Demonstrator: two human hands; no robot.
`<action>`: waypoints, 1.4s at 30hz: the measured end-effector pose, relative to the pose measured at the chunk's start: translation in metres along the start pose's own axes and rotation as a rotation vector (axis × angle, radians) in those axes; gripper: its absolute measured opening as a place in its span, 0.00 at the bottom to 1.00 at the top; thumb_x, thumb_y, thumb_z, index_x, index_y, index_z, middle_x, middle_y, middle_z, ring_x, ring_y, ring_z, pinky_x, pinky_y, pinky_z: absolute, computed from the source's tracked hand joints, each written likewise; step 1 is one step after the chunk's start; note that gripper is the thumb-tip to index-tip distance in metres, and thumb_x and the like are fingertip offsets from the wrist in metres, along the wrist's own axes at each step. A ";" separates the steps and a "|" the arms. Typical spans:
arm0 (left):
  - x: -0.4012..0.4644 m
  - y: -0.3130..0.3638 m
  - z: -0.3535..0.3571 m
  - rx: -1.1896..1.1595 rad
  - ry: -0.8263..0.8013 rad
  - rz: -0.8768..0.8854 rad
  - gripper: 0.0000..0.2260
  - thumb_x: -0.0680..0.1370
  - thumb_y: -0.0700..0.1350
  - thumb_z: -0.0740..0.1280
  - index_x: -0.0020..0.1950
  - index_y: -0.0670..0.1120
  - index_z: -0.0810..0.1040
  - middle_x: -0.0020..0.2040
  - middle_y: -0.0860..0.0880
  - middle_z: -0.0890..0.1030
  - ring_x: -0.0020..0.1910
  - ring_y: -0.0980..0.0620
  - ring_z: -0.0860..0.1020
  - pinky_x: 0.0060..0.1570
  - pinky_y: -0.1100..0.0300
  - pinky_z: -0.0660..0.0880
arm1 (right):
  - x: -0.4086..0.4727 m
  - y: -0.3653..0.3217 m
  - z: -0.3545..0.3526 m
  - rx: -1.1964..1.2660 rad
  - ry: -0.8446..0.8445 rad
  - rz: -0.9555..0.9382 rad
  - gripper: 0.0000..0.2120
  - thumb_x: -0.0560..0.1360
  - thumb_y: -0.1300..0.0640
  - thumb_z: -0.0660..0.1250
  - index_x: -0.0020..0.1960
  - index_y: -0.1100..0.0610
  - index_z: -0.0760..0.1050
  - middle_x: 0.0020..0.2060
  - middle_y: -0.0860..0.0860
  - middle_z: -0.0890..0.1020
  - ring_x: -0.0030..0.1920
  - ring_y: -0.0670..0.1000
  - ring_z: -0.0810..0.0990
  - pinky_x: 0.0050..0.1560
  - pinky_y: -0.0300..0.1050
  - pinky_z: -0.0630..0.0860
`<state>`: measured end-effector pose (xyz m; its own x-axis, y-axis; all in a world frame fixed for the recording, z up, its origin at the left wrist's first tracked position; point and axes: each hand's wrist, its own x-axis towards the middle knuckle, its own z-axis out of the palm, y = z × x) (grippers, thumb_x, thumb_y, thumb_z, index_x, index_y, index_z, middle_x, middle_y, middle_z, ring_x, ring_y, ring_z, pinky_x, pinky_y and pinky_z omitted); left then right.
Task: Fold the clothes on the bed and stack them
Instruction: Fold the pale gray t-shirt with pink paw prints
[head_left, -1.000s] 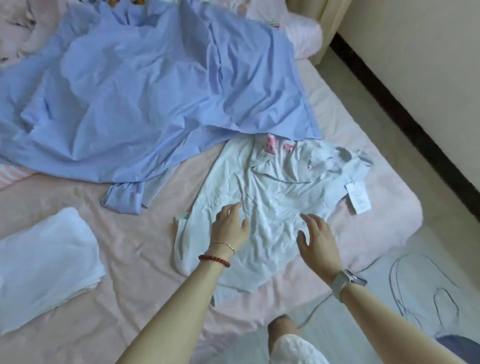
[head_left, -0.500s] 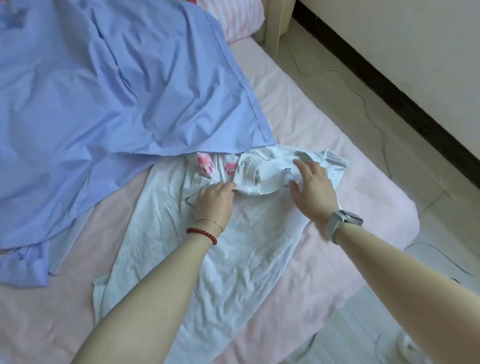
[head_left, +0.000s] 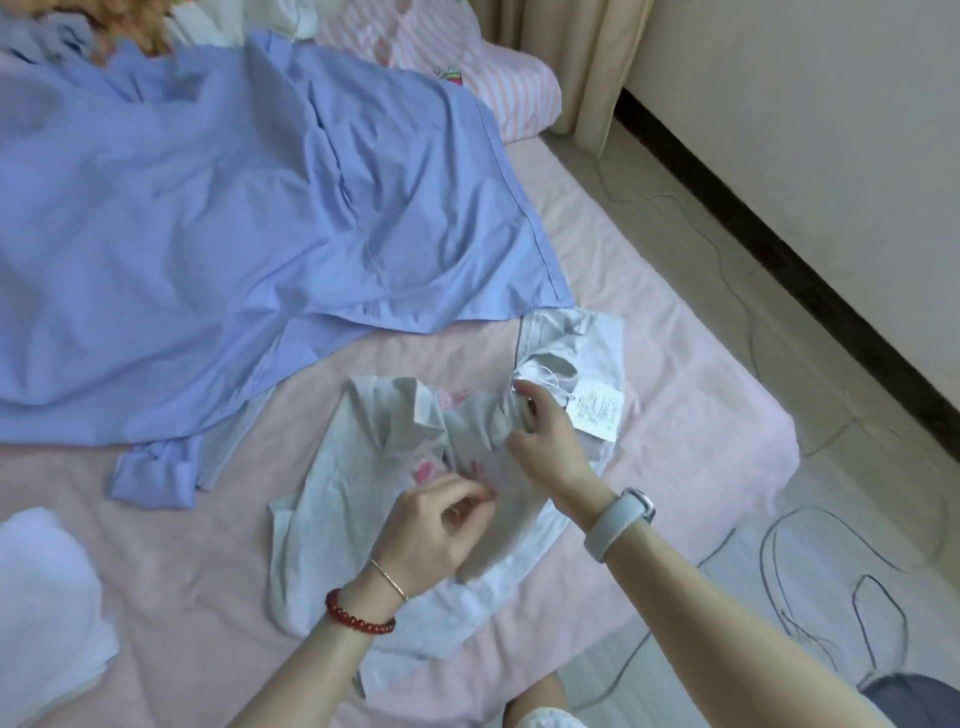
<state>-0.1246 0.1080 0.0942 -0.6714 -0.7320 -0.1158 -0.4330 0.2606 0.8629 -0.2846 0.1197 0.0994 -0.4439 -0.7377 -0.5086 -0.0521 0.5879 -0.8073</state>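
Pinching crumpled pale shirt (head_left: 363, 467) in left hand (head_left: 431, 525), right hand (head_left: 545, 441) gripping its bunched cloth, wrinkled pink sheet (head_left: 182, 545)

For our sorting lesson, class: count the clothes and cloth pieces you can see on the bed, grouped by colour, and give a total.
Blue: 1, the large blue garment
Pale grey-white: 1, the small garment with a paper tag, gripped by the left hand and the right hand
White: 1, the folded white cloth
Pink striped: 1, the striped piece at the bed's head
Total: 4
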 end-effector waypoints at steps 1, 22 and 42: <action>-0.004 0.002 -0.013 -0.030 0.043 -0.053 0.07 0.73 0.46 0.67 0.43 0.44 0.82 0.39 0.54 0.81 0.37 0.61 0.77 0.39 0.71 0.73 | -0.011 -0.008 0.001 -0.030 -0.004 -0.055 0.25 0.71 0.72 0.57 0.66 0.59 0.67 0.54 0.52 0.75 0.56 0.50 0.73 0.59 0.42 0.69; -0.144 0.212 -0.196 0.006 0.317 0.242 0.14 0.73 0.38 0.71 0.33 0.51 0.70 0.27 0.58 0.70 0.28 0.64 0.65 0.31 0.67 0.64 | -0.327 -0.260 -0.101 -0.366 -0.323 -0.868 0.15 0.74 0.70 0.61 0.50 0.50 0.70 0.41 0.55 0.78 0.38 0.49 0.72 0.40 0.42 0.71; -0.338 0.344 -0.161 0.070 1.041 0.216 0.13 0.76 0.48 0.67 0.40 0.38 0.75 0.37 0.45 0.76 0.39 0.50 0.73 0.41 0.58 0.69 | -0.397 -0.170 -0.158 -0.038 0.472 -1.404 0.07 0.74 0.68 0.62 0.50 0.64 0.77 0.35 0.51 0.78 0.35 0.53 0.76 0.38 0.45 0.72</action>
<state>0.0496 0.3437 0.5096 0.0924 -0.8348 0.5428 -0.4217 0.4610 0.7808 -0.2407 0.3648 0.4852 -0.2539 -0.5274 0.8107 -0.6939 -0.4846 -0.5326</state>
